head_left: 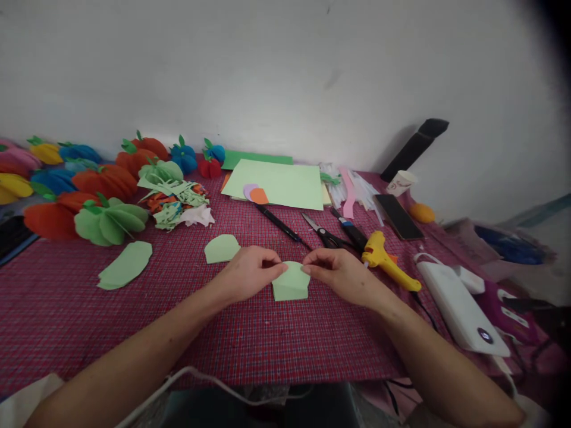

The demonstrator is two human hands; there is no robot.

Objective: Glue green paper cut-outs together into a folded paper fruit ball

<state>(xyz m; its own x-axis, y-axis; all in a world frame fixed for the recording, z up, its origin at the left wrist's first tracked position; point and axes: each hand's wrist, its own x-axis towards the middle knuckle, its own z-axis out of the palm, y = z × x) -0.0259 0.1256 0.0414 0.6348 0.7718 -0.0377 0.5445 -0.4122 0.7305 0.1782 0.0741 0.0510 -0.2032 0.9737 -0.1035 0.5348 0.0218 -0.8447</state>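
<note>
Pale green paper (pixel 291 290) has a rounded top.

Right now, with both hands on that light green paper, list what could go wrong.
The yellow glue gun points toward the right hand; if hot, it might burn it. The scissors lie just beyond that hand, so a careless reach could nick it. The light green paper, held between the left hand and the right, might crease.
</note>
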